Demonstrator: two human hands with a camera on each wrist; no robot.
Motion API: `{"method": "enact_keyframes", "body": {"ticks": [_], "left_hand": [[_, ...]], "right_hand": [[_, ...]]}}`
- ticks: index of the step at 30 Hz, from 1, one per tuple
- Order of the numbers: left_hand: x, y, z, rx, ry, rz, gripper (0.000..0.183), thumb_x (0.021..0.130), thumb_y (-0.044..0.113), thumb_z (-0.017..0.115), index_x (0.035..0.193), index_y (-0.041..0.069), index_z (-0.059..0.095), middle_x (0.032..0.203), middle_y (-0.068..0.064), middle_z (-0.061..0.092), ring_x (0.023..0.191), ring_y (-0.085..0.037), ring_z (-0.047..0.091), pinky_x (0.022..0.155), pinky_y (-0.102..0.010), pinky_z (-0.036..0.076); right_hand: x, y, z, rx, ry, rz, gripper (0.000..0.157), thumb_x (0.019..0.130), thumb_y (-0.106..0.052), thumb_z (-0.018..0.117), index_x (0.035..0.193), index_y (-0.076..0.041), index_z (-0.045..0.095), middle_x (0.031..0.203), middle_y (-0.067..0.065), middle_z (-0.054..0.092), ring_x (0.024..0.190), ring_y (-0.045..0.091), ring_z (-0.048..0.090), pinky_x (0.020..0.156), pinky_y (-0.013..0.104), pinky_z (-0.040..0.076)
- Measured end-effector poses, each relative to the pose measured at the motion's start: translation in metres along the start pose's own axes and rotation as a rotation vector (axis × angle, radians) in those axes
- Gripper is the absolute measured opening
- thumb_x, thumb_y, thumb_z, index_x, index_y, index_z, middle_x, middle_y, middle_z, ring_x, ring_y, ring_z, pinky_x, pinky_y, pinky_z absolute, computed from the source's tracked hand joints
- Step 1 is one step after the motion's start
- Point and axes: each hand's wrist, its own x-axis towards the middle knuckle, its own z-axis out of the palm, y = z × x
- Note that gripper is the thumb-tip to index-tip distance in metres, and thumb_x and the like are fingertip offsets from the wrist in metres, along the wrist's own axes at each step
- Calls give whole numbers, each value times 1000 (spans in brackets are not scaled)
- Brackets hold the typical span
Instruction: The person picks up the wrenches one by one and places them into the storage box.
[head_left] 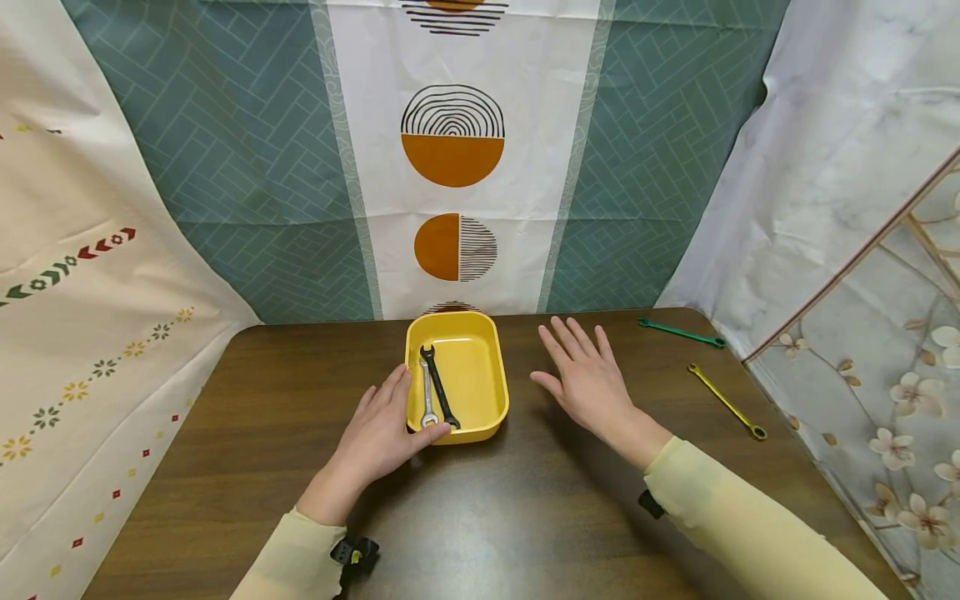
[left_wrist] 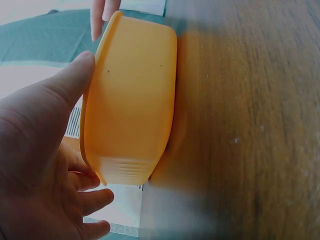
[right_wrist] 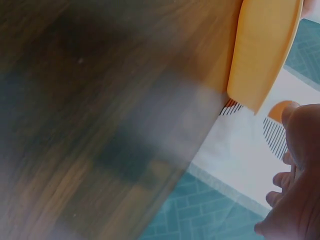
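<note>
A yellow plastic tray stands near the table's far edge. Inside it a black open-ended wrench and a shorter silver wrench lie side by side along the left wall. My left hand holds the tray's near left corner, thumb at the front rim and fingers along the left side; in the left wrist view the thumb meets the rim. Right of the tray, my right hand hovers with fingers spread, palm down, apart from it and holding nothing.
On the right side of the brown wooden table lie a green wrench and, closer to me, a yellow-green wrench. A patterned curtain hangs behind the far edge, with printed cloths at both sides.
</note>
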Motion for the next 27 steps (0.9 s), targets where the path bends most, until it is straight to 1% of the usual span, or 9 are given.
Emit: {"method": "enact_keyframes", "body": {"ticks": [6, 12, 16, 22, 27], "left_hand": [[0, -1, 0, 2, 6, 8, 118, 93, 69, 80, 169, -8, 32, 178, -25, 28, 163, -41, 32, 131, -66, 22], [0, -1, 0, 2, 3, 4, 118, 93, 69, 79, 169, -7, 31, 178, -25, 28, 163, -41, 31, 131, -66, 22], [0, -1, 0, 1, -5, -6, 119, 93, 70, 79, 170, -6, 30, 178, -25, 27, 163, -41, 31, 132, -65, 21], [1, -2, 1, -1, -10, -11, 119, 93, 71, 79, 170, -6, 30, 179, -24, 27, 163, -41, 30, 132, -64, 20], [1, -2, 1, 0, -13, -12, 119, 93, 70, 79, 170, -6, 30, 179, -24, 26, 163, -41, 30, 132, -65, 19]], "right_hand": [[-6, 10, -3, -9, 18, 11, 80, 109, -51, 67, 172, -10, 40, 179, 15, 33, 166, 38, 26, 133, 67, 13], [-12, 20, -4, -14, 29, 29, 80, 109, -50, 68, 171, -9, 40, 178, 16, 33, 165, 39, 27, 132, 68, 13], [-15, 28, -4, -8, 25, 45, 79, 110, -49, 67, 172, -9, 39, 179, 16, 32, 166, 39, 26, 132, 68, 12], [-20, 38, -5, -16, 29, 60, 78, 110, -48, 67, 172, -9, 39, 178, 18, 34, 165, 39, 26, 131, 70, 15], [-24, 46, -7, -12, 44, 71, 78, 109, -46, 68, 171, -9, 40, 177, 19, 35, 165, 41, 28, 130, 71, 15]]}}
